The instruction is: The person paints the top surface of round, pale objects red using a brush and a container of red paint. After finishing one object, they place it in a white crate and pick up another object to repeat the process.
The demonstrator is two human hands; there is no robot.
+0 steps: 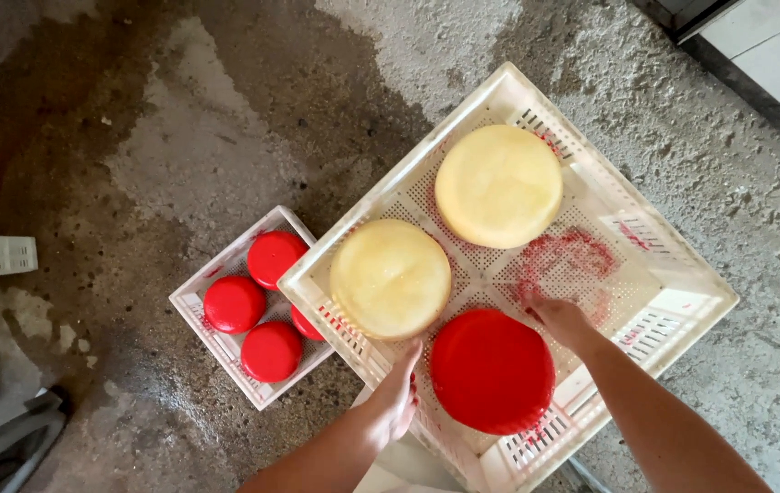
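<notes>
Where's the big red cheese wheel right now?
In the head view, the big red cheese wheel lies in the near corner of the white crate, between the left hand and right hand.

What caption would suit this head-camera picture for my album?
Both hands, left hand and right hand, flank a red cheese wheel in a white crate beside two pale wheels.

Both bare forearms reach forward, left hand (399, 393) and right hand (559, 319) fingers extended.
</notes>
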